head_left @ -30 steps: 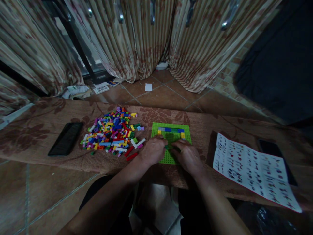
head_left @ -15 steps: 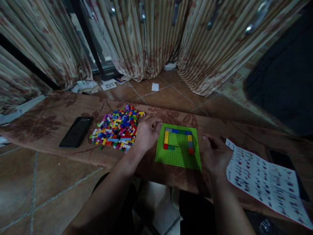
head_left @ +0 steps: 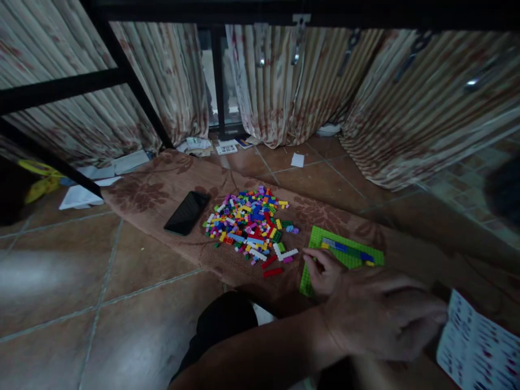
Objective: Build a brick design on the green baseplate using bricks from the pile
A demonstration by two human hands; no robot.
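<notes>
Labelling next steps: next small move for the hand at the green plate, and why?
Probably reach the left hand a little left to the brick pile: its fingertips rest at the left edge of the green baseplate, no brick shows in them, and the pile's nearest loose pieces lie beside.

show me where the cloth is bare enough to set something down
Bare: cloth left of the phone, and the strip behind the plate. Crowded: brick pile, stray bricks between pile and plate, and the plate's left edge, where a hand rests.
</notes>
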